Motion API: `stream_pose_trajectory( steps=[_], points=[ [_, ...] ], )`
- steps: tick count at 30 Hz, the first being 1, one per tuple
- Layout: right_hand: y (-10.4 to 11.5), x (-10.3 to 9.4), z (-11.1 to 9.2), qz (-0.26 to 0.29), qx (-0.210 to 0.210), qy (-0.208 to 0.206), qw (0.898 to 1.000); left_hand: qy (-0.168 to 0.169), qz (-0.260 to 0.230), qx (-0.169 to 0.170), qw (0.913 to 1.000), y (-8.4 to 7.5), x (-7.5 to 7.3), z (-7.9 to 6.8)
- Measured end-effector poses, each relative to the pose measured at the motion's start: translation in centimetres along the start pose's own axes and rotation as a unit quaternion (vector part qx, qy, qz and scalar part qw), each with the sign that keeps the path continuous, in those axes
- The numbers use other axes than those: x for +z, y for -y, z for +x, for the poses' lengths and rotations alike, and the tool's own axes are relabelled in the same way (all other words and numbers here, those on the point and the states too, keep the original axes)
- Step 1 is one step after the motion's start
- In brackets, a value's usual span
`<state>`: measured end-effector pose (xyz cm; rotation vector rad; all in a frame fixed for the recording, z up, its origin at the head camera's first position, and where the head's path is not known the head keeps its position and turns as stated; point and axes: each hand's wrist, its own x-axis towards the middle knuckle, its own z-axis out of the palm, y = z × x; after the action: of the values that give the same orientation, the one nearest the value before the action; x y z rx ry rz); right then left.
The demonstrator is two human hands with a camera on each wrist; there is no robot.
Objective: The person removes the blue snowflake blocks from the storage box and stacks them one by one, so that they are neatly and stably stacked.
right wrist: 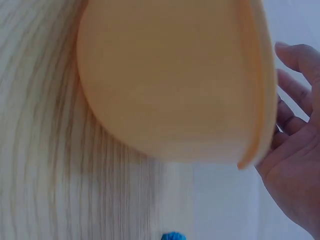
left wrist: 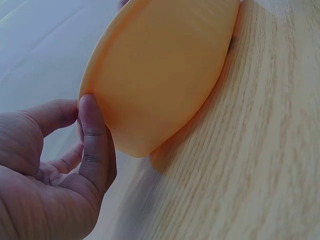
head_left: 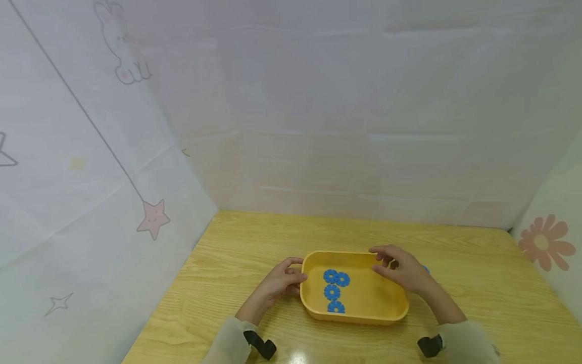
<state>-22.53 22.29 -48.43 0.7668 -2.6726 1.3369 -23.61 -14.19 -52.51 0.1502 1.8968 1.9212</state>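
Observation:
A yellow plastic tray (head_left: 368,303) with raised walls and rounded corners stands on the wooden table. Inside, toward its left side, several blue flower-shaped plastic discs (head_left: 332,292) lie in a hooked line. My left hand (head_left: 281,280) grips the tray's left rim; in the left wrist view its fingers (left wrist: 92,135) pinch the wall's upper edge. Over the tray's right end is my right hand (head_left: 402,269), fingers loosely bent and nothing between them. The right wrist view shows that hand (right wrist: 297,135) beside the rim, some fingers partly hidden behind it.
Another blue piece (head_left: 425,269) lies on the wooden table (head_left: 245,237) to the right, partly hidden behind the right wrist. Pale cloth walls (head_left: 318,151) with printed figures enclose the back and sides of the table. Black straps (head_left: 429,346) sit on both sleeves.

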Motion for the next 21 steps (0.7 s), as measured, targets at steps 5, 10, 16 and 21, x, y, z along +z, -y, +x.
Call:
stream_pose_trajectory(
  steps=[5,10,16,21],
  points=[
    [1.1,1.5,1.0,0.02,-0.022,0.037,0.999,0.002,-0.002,-0.002,1.0,-0.2,0.0,-0.1],
    [1.5,2.7,1.9,0.024,-0.041,0.078,0.996,0.004,0.0,0.001,1.0,-0.2,0.0,-0.2],
    [1.5,3.9,2.6,0.017,-0.055,0.132,0.99,0.004,0.0,-0.002,1.0,-0.3,0.1,-0.2],
    [1.7,4.6,2.9,0.032,-0.042,0.18,0.982,0.003,0.006,-0.001,1.0,-0.2,0.0,-0.2]
  ],
)
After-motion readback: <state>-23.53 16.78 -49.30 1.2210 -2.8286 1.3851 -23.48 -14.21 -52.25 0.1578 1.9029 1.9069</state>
